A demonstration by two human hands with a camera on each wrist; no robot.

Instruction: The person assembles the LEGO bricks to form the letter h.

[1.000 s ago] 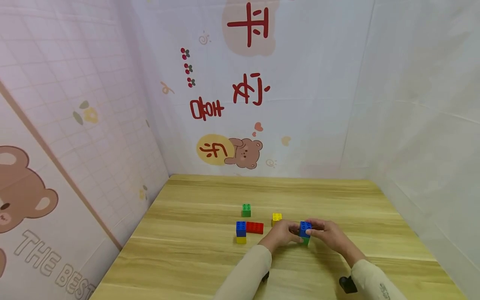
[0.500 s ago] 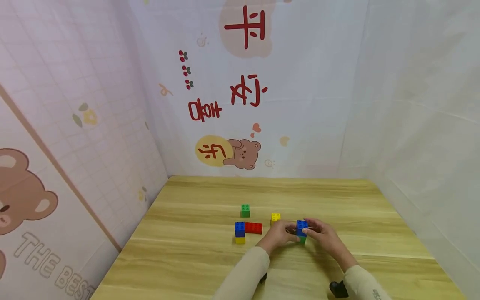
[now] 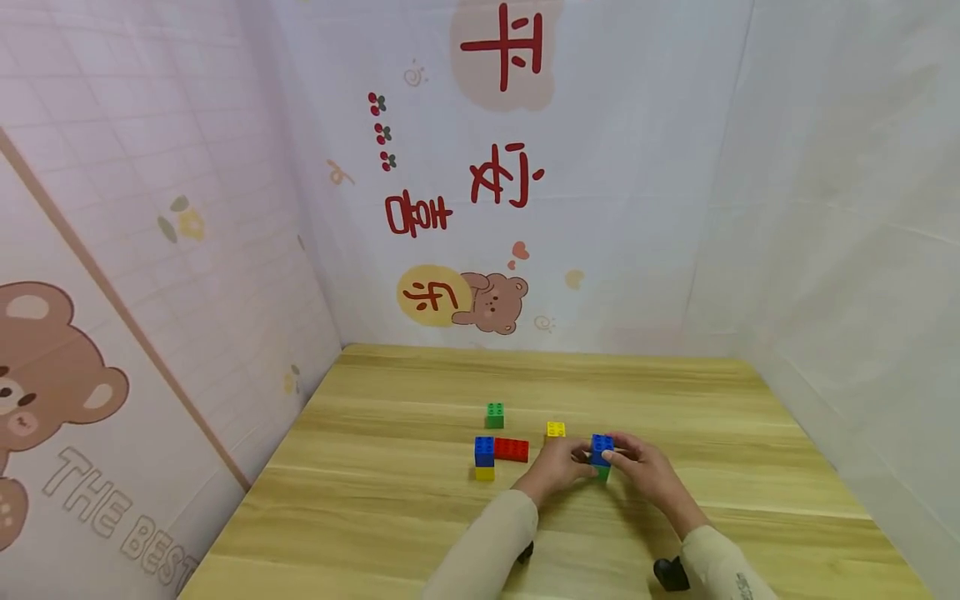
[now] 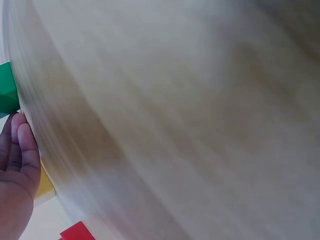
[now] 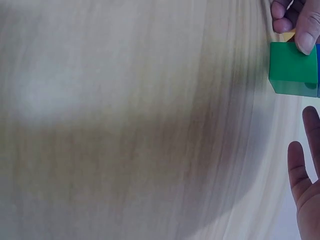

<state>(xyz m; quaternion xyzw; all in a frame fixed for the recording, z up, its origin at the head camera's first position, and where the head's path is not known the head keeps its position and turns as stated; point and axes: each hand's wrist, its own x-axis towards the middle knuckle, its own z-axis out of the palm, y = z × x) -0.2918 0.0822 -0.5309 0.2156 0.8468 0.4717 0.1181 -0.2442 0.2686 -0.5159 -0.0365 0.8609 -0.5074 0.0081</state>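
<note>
On the table in the head view, a blue toy brick [image 3: 602, 447] sits on top of a green toy brick [image 3: 602, 473], forming a short stack. My left hand [image 3: 555, 468] grips the green one from the left; its thumb [image 5: 307, 32] lies across that brick's side in the right wrist view. My right hand [image 3: 649, 472] pinches the blue brick from the right, thumb on its near face and fingers behind. In the left wrist view the green brick [image 4: 7, 91] appears at the left edge, just beyond the left fingertips. The blue brick is mostly cut off in the right wrist view.
Left of the hands stands another stack, a blue brick [image 3: 484, 451] over a yellow brick [image 3: 484, 472], beside a flat red brick [image 3: 512, 450]. Farther back is a single green brick [image 3: 495, 415]. A yellow brick [image 3: 555, 429] is partly hidden behind the left hand.
Both hands and the stack between them have shifted slightly left, toward the other bricks. The grip on the two bricks looks the same, and the view has tilted a little.
</note>
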